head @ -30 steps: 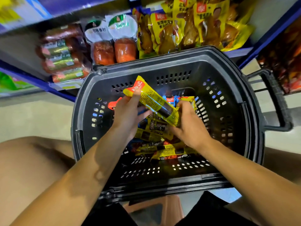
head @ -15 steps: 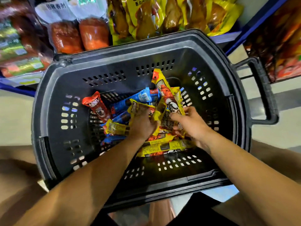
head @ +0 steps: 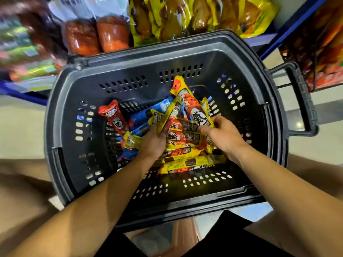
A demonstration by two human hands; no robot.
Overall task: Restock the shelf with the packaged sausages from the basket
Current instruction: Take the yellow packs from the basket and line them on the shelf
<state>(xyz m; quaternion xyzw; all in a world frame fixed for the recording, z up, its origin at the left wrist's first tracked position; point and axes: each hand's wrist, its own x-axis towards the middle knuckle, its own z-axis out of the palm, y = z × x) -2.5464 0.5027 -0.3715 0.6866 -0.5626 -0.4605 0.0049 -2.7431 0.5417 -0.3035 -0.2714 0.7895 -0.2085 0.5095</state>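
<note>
A black plastic basket (head: pixel 118 58) sits in front of me, holding several sausage packs in yellow, red and blue wrappers. Both hands are down inside it. My left hand (head: pixel 153 143) is closed around the lower ends of a few yellow sausage packs (head: pixel 167 117). My right hand (head: pixel 222 136) grips the bottom of a tall yellow-and-red sausage pack (head: pixel 191 104) that stands tilted up toward the basket's far wall. A red pack (head: pixel 114 117) and blue packs (head: pixel 143 117) lie to the left. More yellow packs (head: pixel 191 163) lie flat under my wrists.
Behind the basket is a shelf (head: pixel 259 40) with yellow bags of chicken pieces (head: pixel 185 17), two red meat packs (head: pixel 96 36) and blurred sausage rolls (head: pixel 24 51) at left. The basket's handle (head: pixel 304 101) sticks out to the right, near a rack of red packages (head: pixel 323 45). My knees flank the basket.
A second ago both hands held one yellow pack above the basket. They have since dropped into the pile and gathered several packs; the view has tilted down.
</note>
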